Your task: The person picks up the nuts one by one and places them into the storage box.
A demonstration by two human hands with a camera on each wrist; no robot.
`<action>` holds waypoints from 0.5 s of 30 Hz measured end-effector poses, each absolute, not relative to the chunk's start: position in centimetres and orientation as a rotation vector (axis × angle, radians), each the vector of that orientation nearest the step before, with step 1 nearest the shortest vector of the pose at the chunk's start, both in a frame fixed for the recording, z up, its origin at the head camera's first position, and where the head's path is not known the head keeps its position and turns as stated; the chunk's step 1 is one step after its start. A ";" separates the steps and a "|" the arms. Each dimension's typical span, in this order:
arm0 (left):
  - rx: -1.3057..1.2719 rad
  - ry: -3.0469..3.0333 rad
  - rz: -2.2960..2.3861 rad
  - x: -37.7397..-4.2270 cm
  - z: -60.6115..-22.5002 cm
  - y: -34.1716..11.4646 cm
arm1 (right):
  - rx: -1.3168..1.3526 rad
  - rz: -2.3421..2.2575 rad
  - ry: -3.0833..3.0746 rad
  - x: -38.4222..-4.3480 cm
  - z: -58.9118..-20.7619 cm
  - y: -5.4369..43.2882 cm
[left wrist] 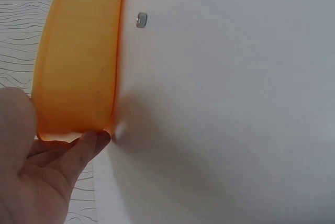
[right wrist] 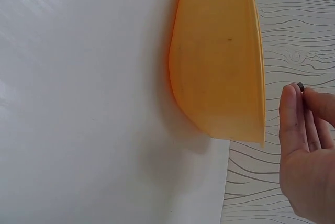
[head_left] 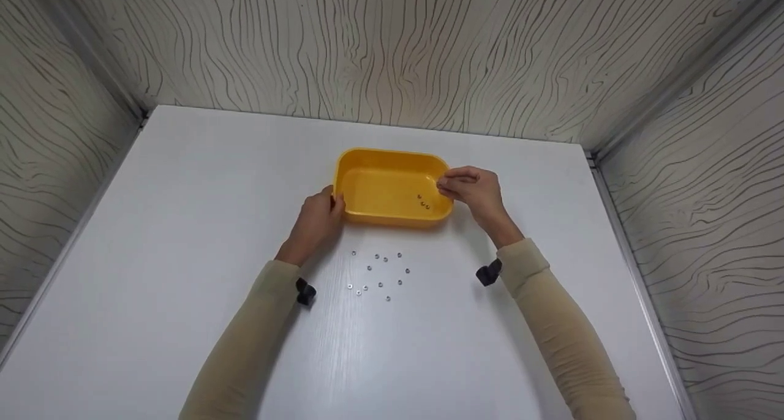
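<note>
A yellow plastic bin [head_left: 383,217] stands on the white table. At its left end my left hand [head_left: 315,224] holds the wall, with fingertips [left wrist: 99,139] low against the outside in the left wrist view. My right hand [head_left: 481,192] is over the bin's right rim. Between its thumb and fingers it pinches a small metal nut [right wrist: 300,86], seen in the right wrist view. Inside the bin, near the right end, lie a few nuts [head_left: 422,204]. Several more hex nuts [head_left: 380,285] are scattered on the table in front of the bin.
The white table [head_left: 184,224] meets a wood-grain patterned panel [head_left: 392,52] behind the bin. Similar panels stand at the left and right edges. Each wrist carries a small black camera [head_left: 488,273].
</note>
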State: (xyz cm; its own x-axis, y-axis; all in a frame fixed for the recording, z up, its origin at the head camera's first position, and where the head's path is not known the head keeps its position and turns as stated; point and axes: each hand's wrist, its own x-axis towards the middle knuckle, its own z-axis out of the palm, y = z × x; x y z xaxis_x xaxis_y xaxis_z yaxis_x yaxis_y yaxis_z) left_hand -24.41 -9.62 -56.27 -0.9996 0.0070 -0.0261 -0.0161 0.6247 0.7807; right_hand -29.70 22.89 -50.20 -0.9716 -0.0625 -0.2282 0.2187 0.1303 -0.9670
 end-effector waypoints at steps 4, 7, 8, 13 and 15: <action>0.000 2.811 1.351 -24.4 -56.3 -9.6 | 0.165 -1.945 2.205 -29.6 -50.2 22.8; -0.002 2.815 1.335 -24.4 -56.3 -9.7 | 0.166 -1.944 2.226 -29.5 -50.3 22.7; -0.008 2.813 1.337 -24.4 -56.3 -9.7 | 0.166 -1.946 2.230 -29.4 -50.3 22.7; -0.022 2.793 1.356 -24.4 -56.4 -9.6 | 0.162 -1.925 2.271 -28.9 -50.1 22.9; -0.020 2.791 1.356 -24.4 -56.4 -9.6 | 0.141 -1.891 2.303 -28.3 -49.9 23.0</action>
State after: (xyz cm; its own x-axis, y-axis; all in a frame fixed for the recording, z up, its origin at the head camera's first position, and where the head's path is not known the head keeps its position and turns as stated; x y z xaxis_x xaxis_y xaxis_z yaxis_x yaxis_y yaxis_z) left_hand -24.43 -9.60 -56.39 -0.9992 0.0053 -0.0401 -0.0283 0.6182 0.7855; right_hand -28.33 22.99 -49.89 -0.9831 -0.0275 -0.1809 0.1720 0.1972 -0.9651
